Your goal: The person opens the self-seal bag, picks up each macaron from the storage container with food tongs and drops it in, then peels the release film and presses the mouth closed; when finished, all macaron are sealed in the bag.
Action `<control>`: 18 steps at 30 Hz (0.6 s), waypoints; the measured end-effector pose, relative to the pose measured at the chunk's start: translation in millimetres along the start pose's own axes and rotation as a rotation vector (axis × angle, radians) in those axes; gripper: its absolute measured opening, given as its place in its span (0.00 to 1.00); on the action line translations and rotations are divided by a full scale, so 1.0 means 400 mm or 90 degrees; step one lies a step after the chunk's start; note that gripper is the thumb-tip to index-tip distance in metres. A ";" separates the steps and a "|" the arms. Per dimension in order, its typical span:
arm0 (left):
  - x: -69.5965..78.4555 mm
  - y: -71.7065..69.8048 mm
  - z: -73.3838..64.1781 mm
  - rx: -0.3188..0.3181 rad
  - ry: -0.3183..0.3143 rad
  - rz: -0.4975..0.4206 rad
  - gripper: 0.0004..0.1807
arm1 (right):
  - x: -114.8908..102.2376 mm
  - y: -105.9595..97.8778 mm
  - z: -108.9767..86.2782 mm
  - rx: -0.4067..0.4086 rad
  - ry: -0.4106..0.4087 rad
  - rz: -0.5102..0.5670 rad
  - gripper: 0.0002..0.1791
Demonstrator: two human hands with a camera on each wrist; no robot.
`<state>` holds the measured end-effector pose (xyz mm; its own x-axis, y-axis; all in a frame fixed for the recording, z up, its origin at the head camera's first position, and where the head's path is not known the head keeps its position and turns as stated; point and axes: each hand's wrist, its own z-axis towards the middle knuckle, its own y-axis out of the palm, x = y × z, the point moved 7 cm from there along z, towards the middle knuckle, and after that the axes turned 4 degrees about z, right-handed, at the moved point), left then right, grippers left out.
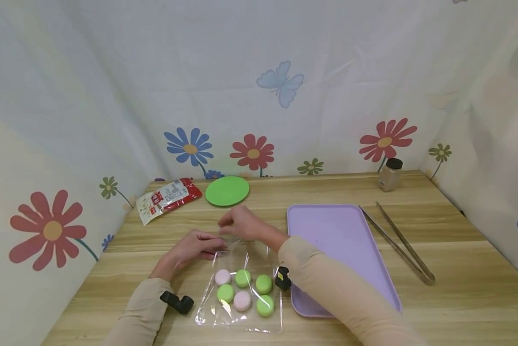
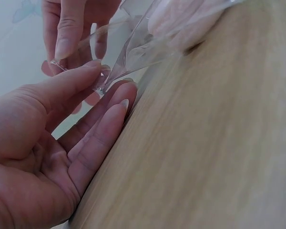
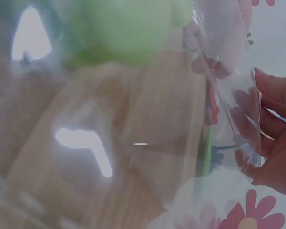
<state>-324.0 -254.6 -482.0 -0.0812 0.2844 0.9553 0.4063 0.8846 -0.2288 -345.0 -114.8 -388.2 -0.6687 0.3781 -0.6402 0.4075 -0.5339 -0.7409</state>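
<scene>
A clear plastic bag [image 1: 241, 323] lies on the wooden table with several macarons inside, some green [image 1: 265, 306] and some pale pink [image 1: 242, 301]. My left hand [image 1: 198, 247] pinches the bag's far edge between thumb and fingers; its other fingers are near the tabletop in the left wrist view. Just to its right and a little higher, my right hand [image 1: 246, 223] grips the same edge, lifted off the table. Seen from the right wrist, that hand [image 3: 279, 133] has the clear film at its fingertips, and a blurred green macaron [image 3: 128, 33] shows close up.
Right of the bag lies a purple tray [image 1: 328, 230], partly under my right forearm. Metal tongs [image 1: 423, 274] rest beyond it. A jar with a black lid [image 1: 390, 175] stands at the back right. At the back left are a green plate [image 1: 228, 191] and a red-and-white packet [image 1: 168, 199].
</scene>
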 end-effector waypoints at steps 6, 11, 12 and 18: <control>-0.003 0.001 -0.001 -0.003 0.002 -0.022 0.18 | -0.005 0.004 -0.003 0.005 0.001 0.002 0.08; 0.000 0.005 -0.002 -0.015 0.005 -0.031 0.17 | 0.000 0.007 -0.002 0.031 0.026 0.030 0.07; 0.001 0.005 -0.002 -0.016 0.005 -0.029 0.16 | 0.004 0.006 -0.003 0.042 0.042 0.042 0.07; 0.004 0.001 -0.005 -0.012 0.001 -0.027 0.17 | 0.043 -0.014 -0.019 0.142 0.188 0.149 0.07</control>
<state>-322.1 -254.6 -479.9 -0.0974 0.2456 0.9645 0.4193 0.8890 -0.1841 -354.1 -99.7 -396.5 -0.3552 0.4103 -0.8399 0.3602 -0.7690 -0.5280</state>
